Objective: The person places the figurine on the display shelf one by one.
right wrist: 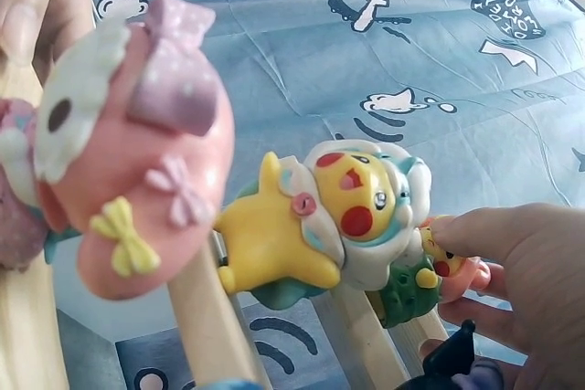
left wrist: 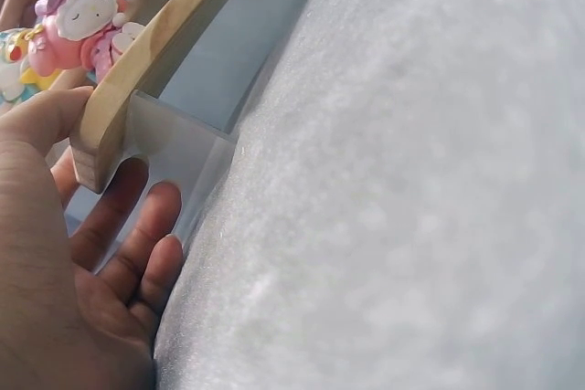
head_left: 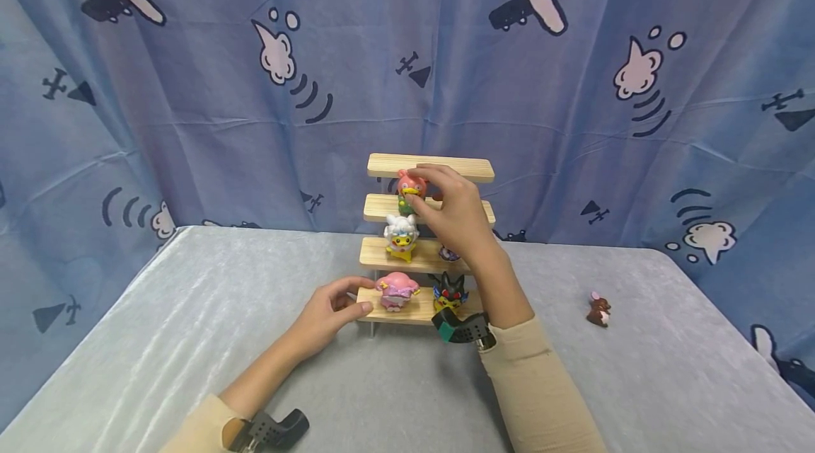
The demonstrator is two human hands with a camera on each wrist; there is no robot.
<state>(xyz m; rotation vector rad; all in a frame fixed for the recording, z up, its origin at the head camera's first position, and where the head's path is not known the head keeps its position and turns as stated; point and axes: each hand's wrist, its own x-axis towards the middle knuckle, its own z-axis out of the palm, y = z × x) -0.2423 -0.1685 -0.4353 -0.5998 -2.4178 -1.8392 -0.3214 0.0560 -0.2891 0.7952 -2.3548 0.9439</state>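
Observation:
A wooden four-tier display stand [head_left: 420,165] with clear supports holds several figurines. My right hand [head_left: 460,216] pinches a pink-headed figurine with a green body [head_left: 411,184] at the second tier from the top. In the right wrist view the fingertips lie against that figurine's head [right wrist: 471,279]. My left hand [head_left: 327,315] grips the left end of the bottom tier; in the left wrist view its thumb is at the board's edge and other fingers [left wrist: 160,212] are beneath, by the clear support. Beside it stands a pink bow-eared figurine [head_left: 396,290].
A white-hooded yellow figurine [head_left: 401,237] stands on the third tier, near a partly hidden purple figurine [head_left: 448,253]. A black-eared figurine [head_left: 449,290] is on the bottom tier. To the right, a small brown mouse figurine [head_left: 598,310] rests on the pale tabletop [head_left: 668,361]. A patterned blue curtain [head_left: 382,49] hangs behind.

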